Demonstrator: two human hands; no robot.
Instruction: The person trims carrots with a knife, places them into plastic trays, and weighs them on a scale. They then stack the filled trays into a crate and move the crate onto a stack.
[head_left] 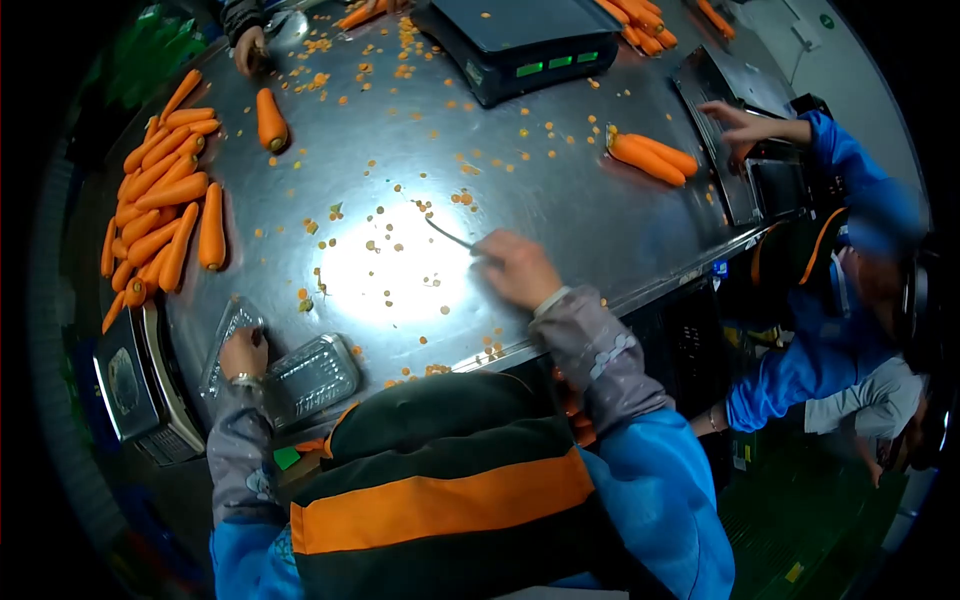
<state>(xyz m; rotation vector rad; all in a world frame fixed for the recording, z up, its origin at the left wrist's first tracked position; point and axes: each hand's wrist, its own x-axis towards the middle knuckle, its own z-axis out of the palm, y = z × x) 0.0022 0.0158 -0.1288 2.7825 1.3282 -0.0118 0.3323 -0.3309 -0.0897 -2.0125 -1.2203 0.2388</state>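
Note:
My right hand (520,270) is closed around a small knife (447,234), its thin dark blade pointing up and left over the metal table. Carrot trimmings (388,248) lie scattered under and around the blade. My left hand (244,353) is at a clear plastic tray (226,330), fingers curled at its edge. A second clear plastic tray (318,377) lies just right of that hand, near the table's front edge. Left of and beyond my hands is a heap of whole carrots (165,205), with one loose carrot (270,120) farther back.
A black scale (525,45) stands at the back; another weighing device (150,385) is at the left edge. Two carrots (652,158) lie right. A co-worker's hand (740,128) is over dark equipment on the right; another person's hand (250,50) is at the back left.

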